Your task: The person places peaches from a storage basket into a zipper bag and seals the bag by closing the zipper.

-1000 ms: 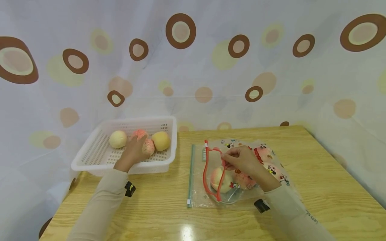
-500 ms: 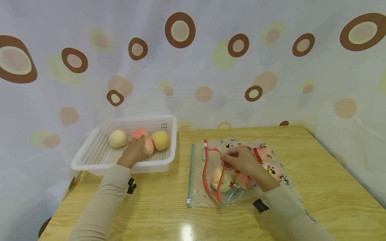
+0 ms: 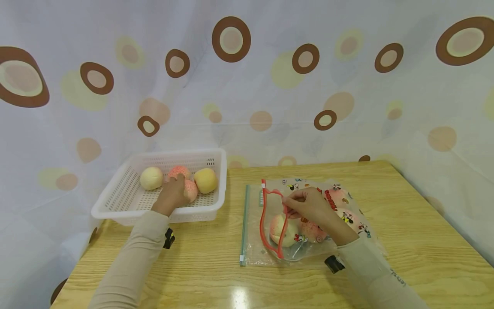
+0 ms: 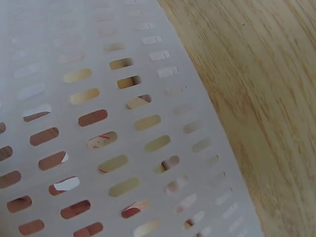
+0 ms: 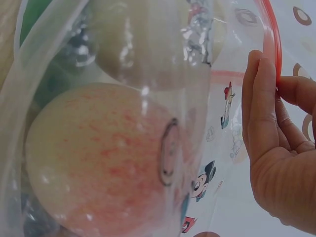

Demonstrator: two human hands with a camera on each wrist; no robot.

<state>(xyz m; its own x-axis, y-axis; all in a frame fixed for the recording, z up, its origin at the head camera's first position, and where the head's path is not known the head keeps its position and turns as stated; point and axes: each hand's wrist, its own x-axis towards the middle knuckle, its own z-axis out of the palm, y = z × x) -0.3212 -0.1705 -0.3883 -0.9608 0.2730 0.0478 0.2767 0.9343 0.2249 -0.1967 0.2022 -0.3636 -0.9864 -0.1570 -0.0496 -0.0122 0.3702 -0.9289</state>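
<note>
My left hand is inside the white basket, its fingers curled round a pink speckled peach. Behind that one sits another red-pink peach, a pale peach lies to its left, and a yellow round fruit to its right. Over the bag, my right hand pinches the red zip edge of a clear printed zip bag, and its mouth gapes. Inside the bag lie several fruits, among them a red-streaked peach. In the left wrist view the basket wall hides the left hand's grip.
Under the open bag lies a flat clear bag with a green zip strip. Basket and bags share a wooden table, with bare wood between them. A patterned curtain hangs behind the table.
My left hand has shifted slightly over the front peach, which has turned a little and shows a pinker side. The right hand has stayed at the bag's zip edge.
</note>
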